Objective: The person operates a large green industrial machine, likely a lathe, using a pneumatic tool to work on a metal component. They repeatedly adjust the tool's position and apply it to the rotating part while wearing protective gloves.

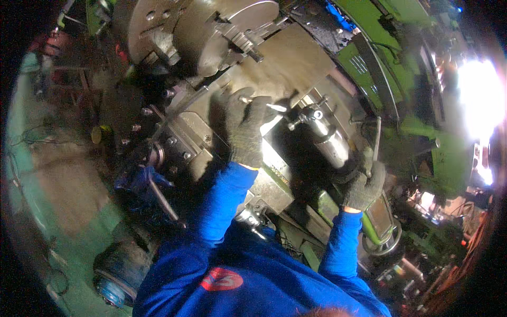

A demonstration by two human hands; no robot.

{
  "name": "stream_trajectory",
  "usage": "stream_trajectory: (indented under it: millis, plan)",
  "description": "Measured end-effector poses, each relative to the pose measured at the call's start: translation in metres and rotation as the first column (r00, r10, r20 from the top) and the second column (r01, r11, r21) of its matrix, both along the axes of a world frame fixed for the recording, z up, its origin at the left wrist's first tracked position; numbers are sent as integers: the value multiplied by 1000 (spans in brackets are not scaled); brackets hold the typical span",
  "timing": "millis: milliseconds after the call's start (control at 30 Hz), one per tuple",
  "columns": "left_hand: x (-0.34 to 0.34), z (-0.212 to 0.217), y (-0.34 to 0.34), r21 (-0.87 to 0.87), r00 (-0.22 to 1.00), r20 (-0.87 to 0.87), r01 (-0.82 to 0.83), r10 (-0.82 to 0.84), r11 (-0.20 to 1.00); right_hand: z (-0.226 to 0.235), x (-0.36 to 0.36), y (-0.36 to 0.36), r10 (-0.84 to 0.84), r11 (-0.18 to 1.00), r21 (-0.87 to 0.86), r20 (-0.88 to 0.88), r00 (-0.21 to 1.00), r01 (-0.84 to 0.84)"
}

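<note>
My left hand (245,129), in a grey glove, is over the lathe's carriage (274,182), below the large chuck. Its fingers are bent around a short shiny metal piece (276,108), whose bright tip sticks out on the right; the glove hides the rest. Right of it, the tailstock's steel barrel (334,148) points up-left, with a round holed fitting (317,114) at its end, apart from my left hand. My right hand (367,185), gloved too, is closed at the lower end of an upright metal lever (377,137) beside the tailstock. The palm is hidden.
The big lathe chuck (195,34) with stepped jaws stands at the top. A handwheel (388,243) is below my right hand. Green machine panels (359,68) rise at the upper right. A slim bar handle (166,203) juts out at the left. Bright light glares at the far right.
</note>
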State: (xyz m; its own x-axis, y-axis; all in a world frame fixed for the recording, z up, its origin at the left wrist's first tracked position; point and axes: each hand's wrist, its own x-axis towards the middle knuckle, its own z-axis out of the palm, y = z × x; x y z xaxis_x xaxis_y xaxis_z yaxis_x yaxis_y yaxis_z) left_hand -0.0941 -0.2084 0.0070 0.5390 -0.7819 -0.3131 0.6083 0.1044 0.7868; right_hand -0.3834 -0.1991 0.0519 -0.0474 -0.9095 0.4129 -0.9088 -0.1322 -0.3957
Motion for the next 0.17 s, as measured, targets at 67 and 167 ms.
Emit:
stream_trajectory:
  millis: [67,167]
  plan:
    - [0,3,-14,12,1000,8,1,-1,1000,-5,6,-2,9,994,-108,-31,999,-13]
    - [3,-23,-27,8,992,118,46,-46,999,-3,15,-4,-127,987,112,142,982,111]
